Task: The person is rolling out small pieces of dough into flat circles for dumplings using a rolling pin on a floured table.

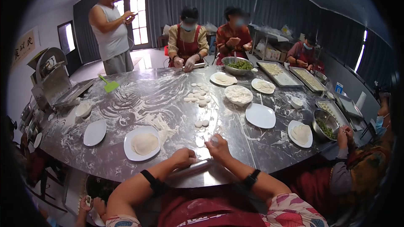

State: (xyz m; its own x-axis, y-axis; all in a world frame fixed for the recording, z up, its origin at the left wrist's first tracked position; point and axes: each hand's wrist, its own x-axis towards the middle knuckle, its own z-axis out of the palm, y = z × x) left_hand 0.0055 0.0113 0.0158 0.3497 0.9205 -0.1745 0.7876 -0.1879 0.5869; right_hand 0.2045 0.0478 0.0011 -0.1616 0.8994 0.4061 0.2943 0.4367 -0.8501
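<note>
"What lies around our hands?"
"Two dough rounds (202, 124) sit just ahead on our floury counter (252, 143)."
"And our dishes?"
"The near left plate (141, 158) holds wrappers (145, 144); the bowl (235, 103) beyond holds flour (238, 94)."
"Our fingers?"
"Our right hand (219, 148) curls around a pale object (214, 140); our left hand's (184, 158) grip we cannot tell."

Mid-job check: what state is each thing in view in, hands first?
Left hand: curled, near table edge
Right hand: curled around a whitish object
Steel tabletop: streaked with flour
Nearest dough pieces: flattened rounds
Near-left plate: loaded with dough wrappers
Near-right plate: loaded with dough wrappers
Central square plate: right side up
White dish: heaped with flour
Far steel bowl: holding green filling
Right steel bowl: partly filled
Green plastic scoop: lying on tabletop
</note>
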